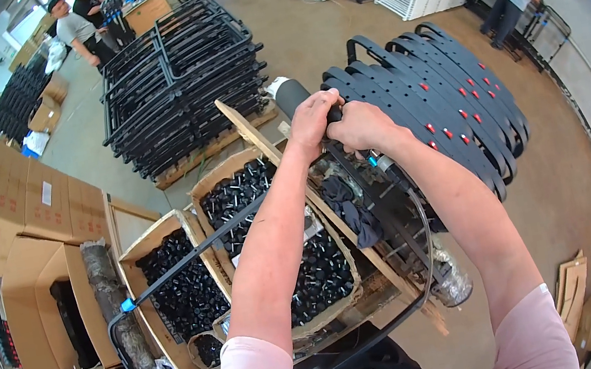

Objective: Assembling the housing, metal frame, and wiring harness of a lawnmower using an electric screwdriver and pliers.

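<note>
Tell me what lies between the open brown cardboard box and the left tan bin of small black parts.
In the head view: a mottled grey cylinder, overlapped by a bent black metal tube.

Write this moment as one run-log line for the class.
left grip: closed on black part | right grip: closed on same part | nearby: black curved bars, red pieces, small black parts

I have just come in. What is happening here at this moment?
A person's left hand grips a black part, with the right hand curled close beside it; much of the part is hidden. Nearer the person, open boxes hold small black pieces. To the right are many curved black bands with red bits.
</note>
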`<state>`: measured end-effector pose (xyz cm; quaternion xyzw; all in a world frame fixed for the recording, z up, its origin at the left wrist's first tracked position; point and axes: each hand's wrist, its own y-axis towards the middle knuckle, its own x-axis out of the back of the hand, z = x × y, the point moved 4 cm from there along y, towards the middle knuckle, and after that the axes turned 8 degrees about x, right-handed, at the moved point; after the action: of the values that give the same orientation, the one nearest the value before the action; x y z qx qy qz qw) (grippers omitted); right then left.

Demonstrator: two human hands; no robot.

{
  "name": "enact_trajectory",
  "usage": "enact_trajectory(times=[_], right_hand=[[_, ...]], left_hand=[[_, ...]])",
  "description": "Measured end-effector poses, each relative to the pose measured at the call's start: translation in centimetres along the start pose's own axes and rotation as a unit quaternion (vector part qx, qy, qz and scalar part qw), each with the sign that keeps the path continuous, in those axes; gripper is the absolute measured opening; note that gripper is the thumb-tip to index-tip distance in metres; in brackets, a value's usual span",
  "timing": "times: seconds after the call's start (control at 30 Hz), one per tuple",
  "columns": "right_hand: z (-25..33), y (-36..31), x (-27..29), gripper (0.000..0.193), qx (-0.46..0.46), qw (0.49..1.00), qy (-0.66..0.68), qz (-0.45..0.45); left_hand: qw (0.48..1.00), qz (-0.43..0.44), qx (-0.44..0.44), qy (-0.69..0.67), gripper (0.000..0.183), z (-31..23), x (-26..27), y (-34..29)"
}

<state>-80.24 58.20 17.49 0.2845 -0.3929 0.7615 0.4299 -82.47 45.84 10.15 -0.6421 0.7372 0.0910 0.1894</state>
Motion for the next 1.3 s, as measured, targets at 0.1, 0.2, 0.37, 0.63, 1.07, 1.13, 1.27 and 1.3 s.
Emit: enact_trajectory(times=[0.1, 0.2, 0.37, 0.63, 1.07, 1.13, 1.27, 1.3], right_hand=[[-0.2, 2.0, -0.5, 0.035, 0.001, 1.000, -0.006, 0.019], [-0.1, 3.1, -0.4, 0.035, 0.007, 0.999, -0.028, 0.037], [-0.2, 3.6, -0.5, 0.039, 0.002, 0.997, -0.048, 0.063], [0.2, 3.1, -1.1, 0.040, 0.005, 0.997, -0.040, 0.064], [-2.2, 6.5, -3.0, 0.014, 0.007, 0.993, 0.086, 0.084], [-1.9, 6.1, -2.6, 0.014, 0.014, 0.993, 0.080, 0.086], [-1.5, 5.8, -2.7, 0.010, 0.024, 0.991, 0.106, 0.082], [-1.4, 5.9, -2.8, 0.007, 0.032, 0.987, 0.130, 0.084]], left_hand=[[0.999, -0.028, 0.011, -0.011, 0.027, 0.6, 1.1, 0.7], [0.999, -0.036, -0.005, -0.025, 0.027, 0.8, 1.5, 1.0], [0.999, -0.038, 0.001, -0.025, 0.030, 1.1, 1.2, 1.1], [0.999, -0.050, -0.013, -0.005, 0.031, 1.4, 1.6, 0.3], [0.998, -0.065, 0.003, -0.017, 0.033, 2.3, 1.7, 0.4], [0.998, -0.066, -0.003, -0.016, 0.033, 2.3, 1.5, 0.4], [0.998, -0.060, -0.005, -0.020, 0.033, 2.1, 1.7, 0.3], [0.998, -0.053, 0.000, -0.025, 0.033, 2.0, 1.8, 0.3]])
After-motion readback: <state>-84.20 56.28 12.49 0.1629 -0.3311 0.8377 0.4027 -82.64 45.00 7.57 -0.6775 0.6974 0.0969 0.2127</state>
